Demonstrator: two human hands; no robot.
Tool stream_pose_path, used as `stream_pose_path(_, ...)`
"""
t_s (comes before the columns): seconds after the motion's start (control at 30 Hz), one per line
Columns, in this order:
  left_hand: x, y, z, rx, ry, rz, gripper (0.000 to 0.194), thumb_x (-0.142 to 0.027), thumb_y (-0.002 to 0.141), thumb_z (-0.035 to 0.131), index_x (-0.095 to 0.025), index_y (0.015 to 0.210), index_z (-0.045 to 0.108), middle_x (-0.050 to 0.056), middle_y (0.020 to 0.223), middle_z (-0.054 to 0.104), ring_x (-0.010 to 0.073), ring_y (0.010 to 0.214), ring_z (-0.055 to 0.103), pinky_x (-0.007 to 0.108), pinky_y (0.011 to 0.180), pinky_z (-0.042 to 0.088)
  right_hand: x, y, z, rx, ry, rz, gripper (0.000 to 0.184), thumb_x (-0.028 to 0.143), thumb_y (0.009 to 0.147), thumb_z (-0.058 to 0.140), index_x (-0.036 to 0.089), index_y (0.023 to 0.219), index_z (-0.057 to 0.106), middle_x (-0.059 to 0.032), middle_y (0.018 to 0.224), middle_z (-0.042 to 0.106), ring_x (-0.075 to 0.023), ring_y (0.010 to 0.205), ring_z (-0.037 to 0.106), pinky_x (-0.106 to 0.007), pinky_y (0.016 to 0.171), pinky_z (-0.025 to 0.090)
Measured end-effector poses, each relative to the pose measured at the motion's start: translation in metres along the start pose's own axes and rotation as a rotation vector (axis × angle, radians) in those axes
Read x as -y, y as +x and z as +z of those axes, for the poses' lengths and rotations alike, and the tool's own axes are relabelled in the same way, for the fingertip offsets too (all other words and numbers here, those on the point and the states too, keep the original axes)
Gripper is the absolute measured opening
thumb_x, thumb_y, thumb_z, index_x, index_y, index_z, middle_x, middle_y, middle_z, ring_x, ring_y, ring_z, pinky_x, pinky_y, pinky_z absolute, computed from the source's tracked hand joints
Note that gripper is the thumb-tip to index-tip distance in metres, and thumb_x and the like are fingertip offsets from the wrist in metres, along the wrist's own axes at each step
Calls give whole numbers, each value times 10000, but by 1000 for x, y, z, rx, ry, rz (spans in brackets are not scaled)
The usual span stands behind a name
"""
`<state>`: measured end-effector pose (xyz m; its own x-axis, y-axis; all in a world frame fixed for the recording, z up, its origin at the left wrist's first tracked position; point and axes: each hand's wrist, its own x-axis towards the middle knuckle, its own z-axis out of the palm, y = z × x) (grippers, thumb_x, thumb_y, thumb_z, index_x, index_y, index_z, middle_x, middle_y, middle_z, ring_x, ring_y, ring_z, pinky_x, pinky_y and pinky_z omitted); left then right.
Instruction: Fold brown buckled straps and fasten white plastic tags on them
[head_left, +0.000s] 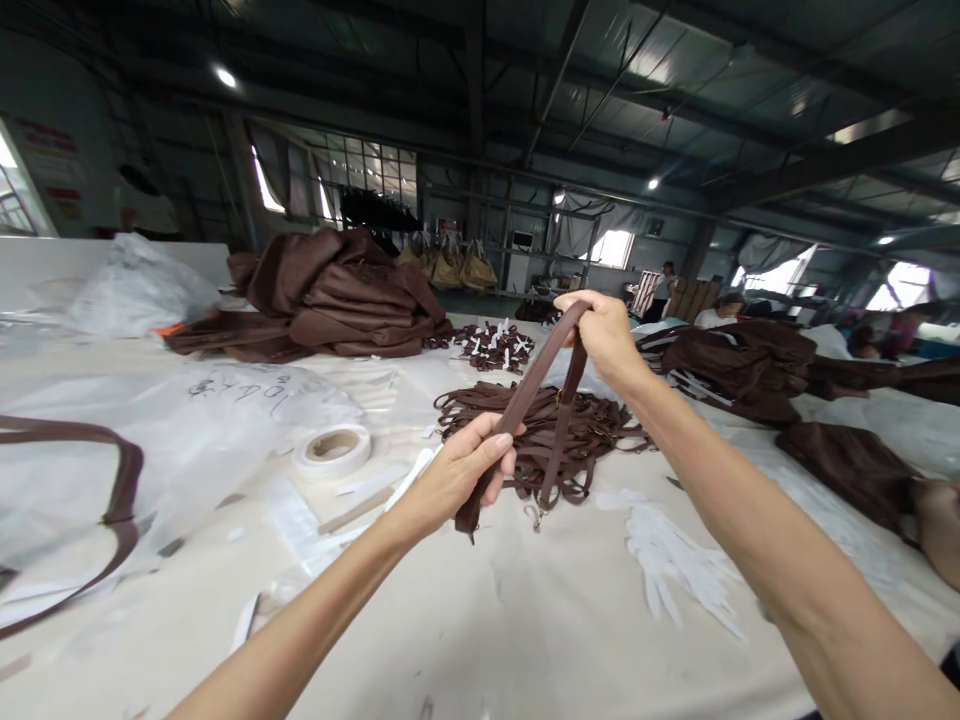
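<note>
A brown strap (541, 368) is stretched between my two hands above the table. My left hand (474, 462) pinches it near its lower end, thumb on top. Higher up and to the right, my right hand (598, 330) is closed around the strap where it folds over. From that fold a second length hangs down, with a metal hook (535, 516) near the table surface. Directly behind lies a heap of similar brown straps (480, 402); the hanging length overlaps it in view.
White gloves (667, 550) lie at right, a tape roll (332, 450) at left. Another brown strap (124, 480) lies on clear plastic at far left. Large brown bundles (345, 290) stand behind, near small tagged pieces (495, 345). Further brown bags (847, 465) are at right. Several people are in the background.
</note>
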<state>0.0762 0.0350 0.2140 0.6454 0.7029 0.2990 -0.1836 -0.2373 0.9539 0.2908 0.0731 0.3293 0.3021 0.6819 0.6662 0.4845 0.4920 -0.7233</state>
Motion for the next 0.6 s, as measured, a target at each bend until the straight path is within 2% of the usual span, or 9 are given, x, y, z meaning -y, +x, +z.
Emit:
stream_pose_path(0.07, 15, -8, 2, 15, -5, 17, 265, -430, 955, 535, -198, 1081, 519, -59, 745, 542, 46, 463, 473, 187, 459, 348, 1, 4, -1, -15, 63, 25, 202, 244, 777, 511, 170, 867, 676, 44, 530, 504, -124, 454, 521, -240, 472, 441)
stream_pose_path(0.17, 40, -21, 10, -1, -20, 43, 270, -442, 958, 534, -198, 1072, 519, -59, 761, 533, 53, 487, 495, 213, 530, 387, 2, 13, -6, 5, 58, -58, 176, 278, 851, 514, 175, 872, 655, 45, 539, 482, -110, 468, 522, -225, 469, 433)
stream_pose_path(0.27, 61, -32, 19, -65, -36, 31, 315, -490, 937, 553, -188, 1023, 536, -50, 750, 538, 71, 507, 510, 227, 542, 399, 4, 20, -10, 66, 45, -148, 212, 366, 925, 511, 196, 906, 636, 32, 583, 492, -114, 522, 553, -229, 489, 450)
stream_pose_path(0.37, 79, -38, 23, -157, -39, -2, 331, -509, 941, 535, -182, 983, 564, -34, 729, 562, 94, 557, 531, 238, 577, 436, 10, 20, -7, 118, 42, -160, 189, 392, 931, 561, 218, 921, 636, 17, 610, 513, -122, 552, 563, -234, 488, 461)
stream_pose_path(0.43, 90, -36, 22, -204, -30, -13, 336, -507, 947, 522, -181, 977, 596, 17, 837, 629, 137, 722, 608, 268, 687, 493, 16, 15, -1, 143, 48, -157, 174, 387, 931, 580, 223, 918, 637, 13, 624, 524, -119, 557, 562, -230, 486, 463)
stream_pose_path(0.47, 96, -34, 20, -213, -11, -8, 339, -506, 946, 524, -181, 966, 616, 53, 946, 656, 171, 871, 632, 294, 780, 508, 19, 11, 3, 154, 52, -159, 176, 385, 937, 577, 222, 916, 637, 14, 633, 527, -115, 561, 563, -225, 490, 463)
stream_pose_path(0.53, 107, -27, 18, -191, 48, 9, 355, -507, 942, 530, -176, 918, 655, 109, 1171, 646, 239, 1173, 556, 350, 967, 462, 28, 3, 11, 170, 62, -162, 190, 377, 957, 550, 213, 912, 635, 21, 653, 525, -103, 574, 566, -212, 508, 464)
stream_pose_path(0.6, 116, -21, 16, -114, 62, 9, 383, -519, 943, 520, -169, 880, 664, 131, 1250, 629, 270, 1263, 493, 386, 1031, 416, 40, -4, 18, 179, 78, -156, 193, 342, 973, 526, 200, 902, 635, 30, 660, 513, -90, 587, 561, -203, 532, 463)
